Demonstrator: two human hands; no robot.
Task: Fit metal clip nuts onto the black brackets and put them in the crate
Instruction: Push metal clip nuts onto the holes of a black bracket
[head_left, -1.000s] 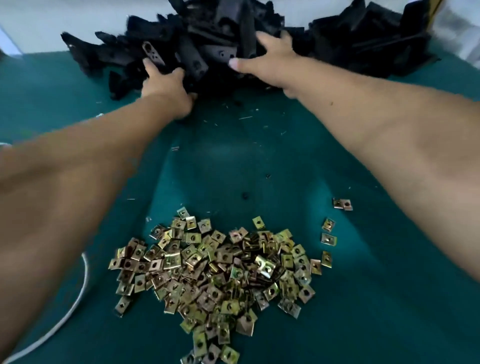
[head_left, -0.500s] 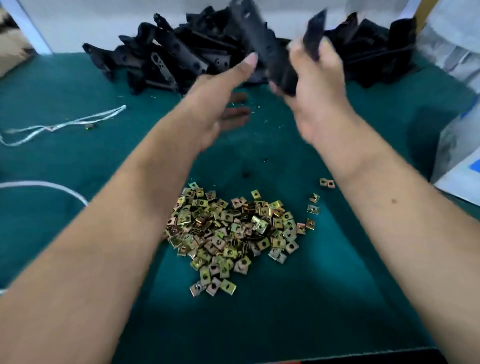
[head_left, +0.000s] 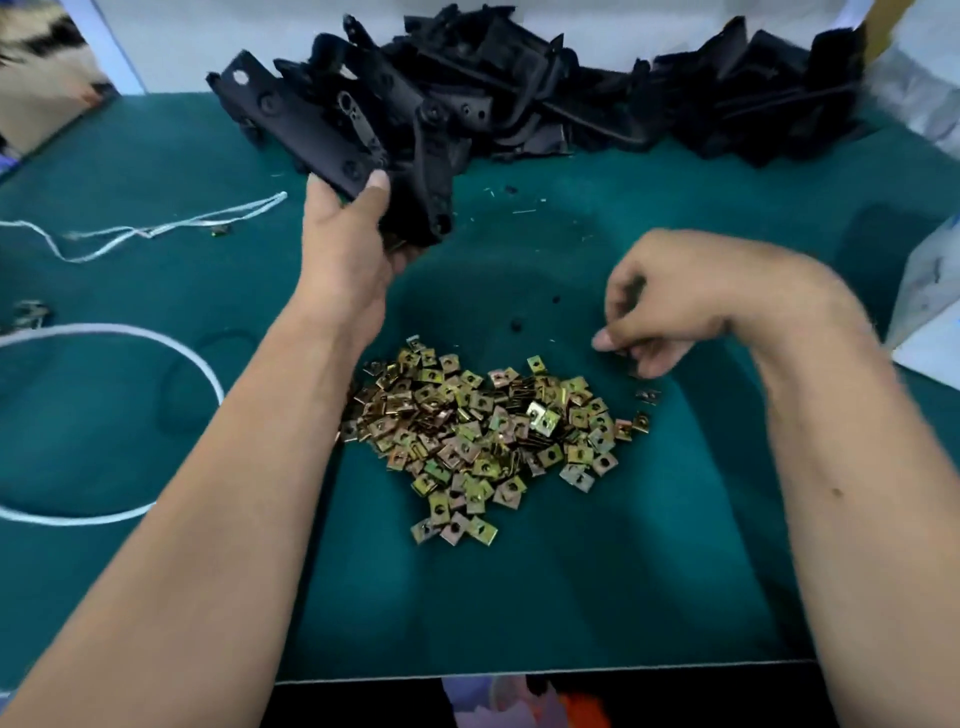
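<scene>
— Since half a second ago, both hands have come back from the far pile: the left hand (head_left: 347, 244) now carries the long black plastic brackets (head_left: 332, 137) that the right hand had been lifting, and the right hand (head_left: 655, 306) has dropped low, toward the nuts.

— How is the left hand holding them?

— Thumb across the top of one flat black bracket, fingers curled underneath, gripping at least two brackets together above the green table mat (head_left: 519, 597). They hang just in front of the big heap of black brackets (head_left: 597, 98) along the mat's far edge.

— And the right hand?

— Its fingers are curled downward, tips gathered at the right edge of the pile of small square brass-coloured metal clip nuts (head_left: 483, 431). It is blurred, and I cannot tell whether a nut is pinched between the fingertips.

— Where do the nuts lie?

— Heaped in the middle of the mat, between the two forearms, with a few strays (head_left: 647, 397) just below the right hand's fingers.

— Anything else?

— A white cord (head_left: 156, 228) trails across the mat on the left, and a white loop (head_left: 171, 348) lies nearer.
</scene>
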